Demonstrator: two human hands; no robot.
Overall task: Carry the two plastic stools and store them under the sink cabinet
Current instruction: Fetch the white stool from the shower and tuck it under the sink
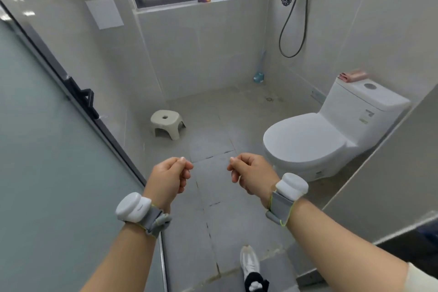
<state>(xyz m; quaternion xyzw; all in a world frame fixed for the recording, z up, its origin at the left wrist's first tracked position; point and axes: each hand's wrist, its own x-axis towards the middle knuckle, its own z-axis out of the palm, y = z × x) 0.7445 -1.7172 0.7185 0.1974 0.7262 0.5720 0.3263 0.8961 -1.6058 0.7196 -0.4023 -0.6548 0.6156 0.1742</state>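
Nearest, one white shoe (249, 262) stood on the grey tile floor (213, 197). Above it two forearms reached forward, each wrist wearing a white device. The left hand (169, 179) and right hand (251, 173) hung side by side, apart, fingers curled loosely closed on nothing. Farther off, one stool (167, 123) was visible, upright on its legs by the left wall, seat with its centre hole facing up. One white toilet (308, 142), lid down, stood at right.
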